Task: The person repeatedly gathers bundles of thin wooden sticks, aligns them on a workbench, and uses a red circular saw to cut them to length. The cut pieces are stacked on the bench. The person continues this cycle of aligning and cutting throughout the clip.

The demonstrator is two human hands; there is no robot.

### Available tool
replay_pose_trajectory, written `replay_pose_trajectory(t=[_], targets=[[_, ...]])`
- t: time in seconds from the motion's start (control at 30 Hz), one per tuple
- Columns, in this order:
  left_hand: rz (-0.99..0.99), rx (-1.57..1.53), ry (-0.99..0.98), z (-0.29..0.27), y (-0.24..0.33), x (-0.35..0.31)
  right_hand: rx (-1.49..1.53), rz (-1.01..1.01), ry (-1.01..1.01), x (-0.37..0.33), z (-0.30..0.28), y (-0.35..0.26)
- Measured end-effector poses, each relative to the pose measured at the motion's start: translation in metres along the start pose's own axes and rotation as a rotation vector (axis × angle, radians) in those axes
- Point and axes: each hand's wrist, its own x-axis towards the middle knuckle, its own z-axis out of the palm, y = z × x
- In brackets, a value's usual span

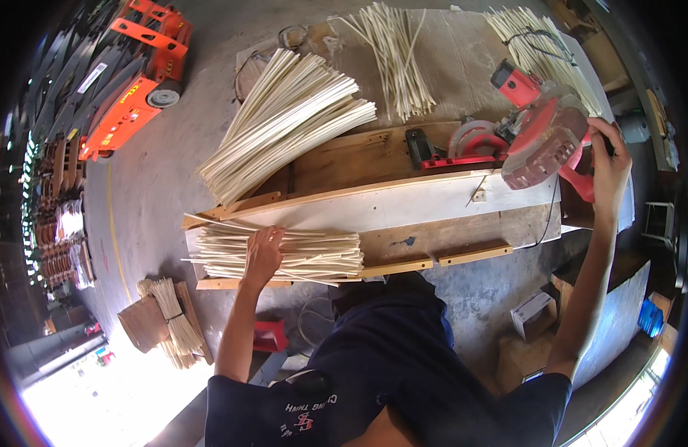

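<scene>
My left hand [263, 255] is closed over some thin pale sticks in a loose pile [322, 255]. The pile lies lengthwise along the near side of the workbench, its ends uneven. At the right, my raised right hand [611, 158] is wrapped round the handle of a red miter saw [541, 138], thumb and fingers partly hidden by it. The saw's head is tilted over the bench, and a reddish-brown guard covers its blade. Behind the left hand, a larger heap of the same sticks [292, 119] lies slanted across the bench.
A long white board [344, 210] forms the fence along the bench. Beyond it lie another stick bundle [392, 63] and a tied bundle [541, 48]. A black cord [550, 220] hangs near the saw. An orange lift [131, 104] stands far left; tied sticks [176, 320] sit lower left.
</scene>
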Motion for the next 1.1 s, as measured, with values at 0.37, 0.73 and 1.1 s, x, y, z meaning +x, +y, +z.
replay_pose_trajectory(t=[0.37,0.73,1.1], targets=[[0.014,-0.226,-0.253,-0.024,-0.034,0.03,0.003,-0.211,0.025,-0.005,0.003,0.014],[-0.057,-0.368,-0.369,-0.055,-0.041,0.058,0.074,-0.188,0.026,-0.005,0.004,0.012],[0.252,-0.294,-0.36,-0.065,0.089,0.129,0.036,-0.251,0.214,-0.009,0.005,0.019]])
